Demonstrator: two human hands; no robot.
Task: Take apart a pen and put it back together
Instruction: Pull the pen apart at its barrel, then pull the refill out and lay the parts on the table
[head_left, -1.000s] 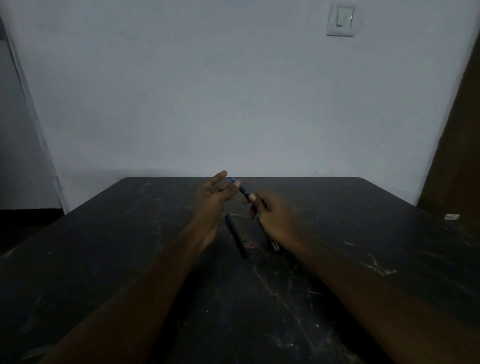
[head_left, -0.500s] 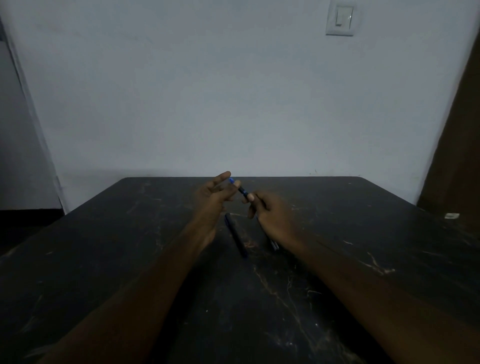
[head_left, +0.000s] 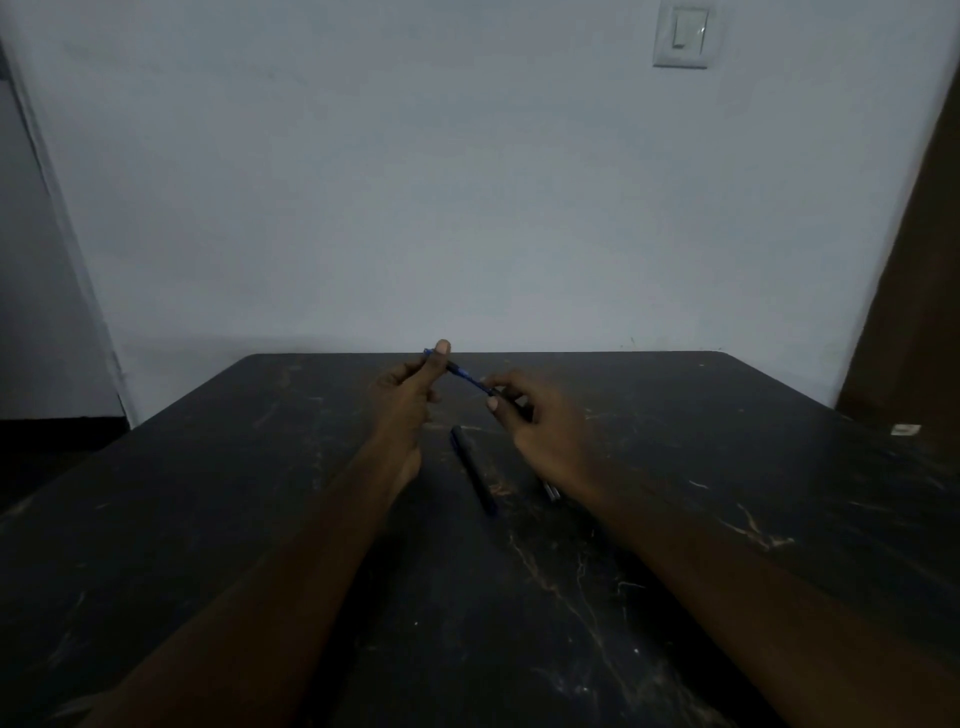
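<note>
A thin blue pen part (head_left: 465, 375) is held in the air above the dark table (head_left: 260, 519), slanting from upper left to lower right. My left hand (head_left: 410, 395) pinches its far end between thumb and fingers. My right hand (head_left: 540, 426) grips its near end with the fingertips. A dark pen barrel (head_left: 475, 470) lies on the table between my wrists. Another dark pen piece (head_left: 550, 490) pokes out from under my right wrist, mostly hidden.
The table's far edge meets a pale wall (head_left: 467, 208) with a light switch (head_left: 681, 32) at the upper right. A small white object (head_left: 905, 429) lies at the table's right edge. A brown door (head_left: 914, 312) stands at right.
My left hand has closed from open fingers onto the far end of the blue pen part. My right hand keeps hold of the other end.
</note>
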